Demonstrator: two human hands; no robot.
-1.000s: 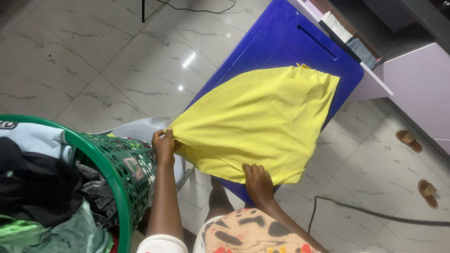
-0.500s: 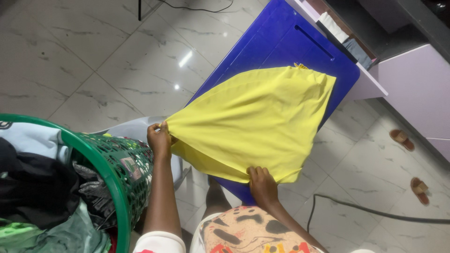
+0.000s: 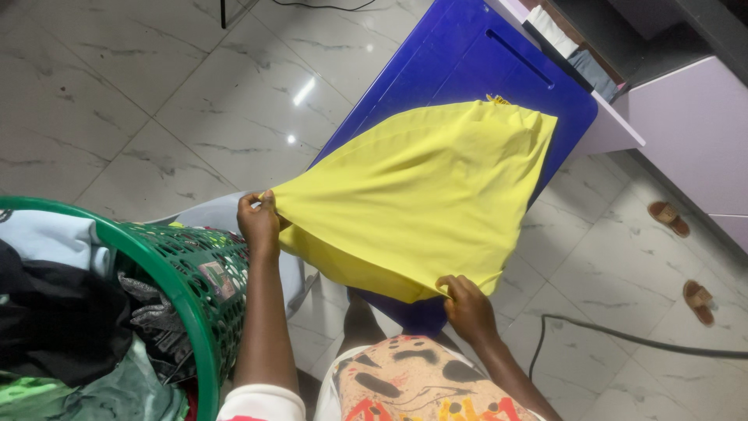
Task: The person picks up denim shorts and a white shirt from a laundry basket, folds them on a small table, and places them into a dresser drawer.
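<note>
Head view: green basket [image 3: 183, 292] holds crumpled clothes [image 3: 62, 312].

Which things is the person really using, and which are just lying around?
In use: yellow cloth, held by the left hand and right hand; blue table under it; green laundry basket of clothes.

Lying about: two sandals, black cable, grey chair.

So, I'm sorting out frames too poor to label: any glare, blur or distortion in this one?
Head view: two bright lamp reflections glare on the glossy floor tiles; the yellow cloth is evenly lit and sharp; the left hand and right hand show little motion blur; the green basket at the edge looks stretched by the wide lens.
</note>
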